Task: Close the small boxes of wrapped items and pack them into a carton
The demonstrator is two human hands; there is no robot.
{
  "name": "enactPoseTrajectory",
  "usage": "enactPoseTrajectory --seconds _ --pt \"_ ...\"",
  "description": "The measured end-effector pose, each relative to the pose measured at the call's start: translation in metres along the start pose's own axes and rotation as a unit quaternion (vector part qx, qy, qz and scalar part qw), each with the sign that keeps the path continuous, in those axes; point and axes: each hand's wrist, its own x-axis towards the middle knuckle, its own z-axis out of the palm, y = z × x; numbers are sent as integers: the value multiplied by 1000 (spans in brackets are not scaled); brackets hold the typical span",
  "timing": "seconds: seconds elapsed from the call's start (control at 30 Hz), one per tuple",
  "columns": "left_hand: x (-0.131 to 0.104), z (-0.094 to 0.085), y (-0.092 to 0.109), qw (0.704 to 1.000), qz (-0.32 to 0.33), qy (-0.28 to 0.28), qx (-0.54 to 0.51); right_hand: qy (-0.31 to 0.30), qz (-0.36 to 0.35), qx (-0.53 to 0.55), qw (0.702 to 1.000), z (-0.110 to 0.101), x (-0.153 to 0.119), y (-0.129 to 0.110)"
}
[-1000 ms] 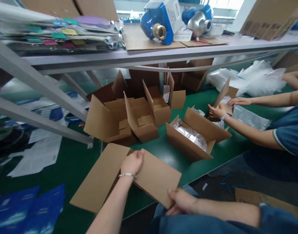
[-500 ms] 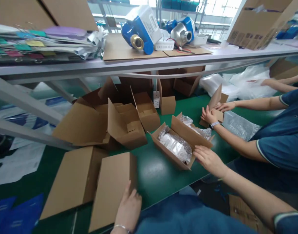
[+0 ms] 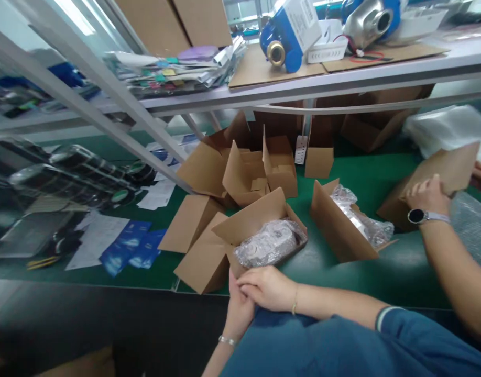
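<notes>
An open cardboard box [image 3: 246, 212] stands at the table's near edge, its long flap raised on the far side. A bubble-wrapped item [image 3: 268, 243] lies inside it. My left hand [image 3: 240, 303] holds the box's near left corner, thumb side up. Right beside it, my right hand [image 3: 268, 288] is closed at the near wall, its fingertips overlapping my left hand and partly hidden. Two closed cardboard boxes [image 3: 205, 254] sit just left of my hands.
Another open box [image 3: 338, 230] with a bubble-wrapped item stands to the right. A co-worker's hand [image 3: 429, 196] holds a carton at far right. Open empty cartons [image 3: 244, 175] stand behind. Blue packets [image 3: 134, 243] lie left. A shelf [image 3: 287, 91] crosses above, carrying blue meters.
The box with the wrapped item has moved left and turned, next to the closed boxes. My left hand has left the closed box and joined my right. The view has swung left.
</notes>
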Motion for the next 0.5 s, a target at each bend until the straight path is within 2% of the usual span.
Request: enactPoseTrajectory --seconds 0.03,0.07,0.1,0.13,0.17,0.2,0.27,0.3,0.37,0.43,0.5 --pt "-3 2 1 994 28 90 54 21 1 -9 1000 -11 -7 7" --pt "-6 2 2 975 76 167 125 48 22 -51 997 -22 -15 16" --pt "-6 3 3 947 135 214 199 70 53 -113 990 -33 -22 28" --pt "-5 6 4 920 185 227 261 71 82 -169 980 -40 -26 42" --pt "-2 9 5 904 216 208 304 55 103 -210 971 -45 -27 55" --pt "4 14 7 907 215 162 325 30 124 -235 964 -45 -25 67" --pt "21 25 10 934 129 54 329 -33 164 -245 955 -36 -12 86" --pt "32 30 11 943 74 24 324 -56 190 -243 950 -29 -4 92" --pt "55 37 11 945 11 20 325 -77 237 -239 939 -16 9 98" --pt "73 39 9 940 8 34 340 -62 255 -229 938 -10 13 101" --pt "84 35 9 936 28 22 350 -33 281 -210 936 -10 10 102"
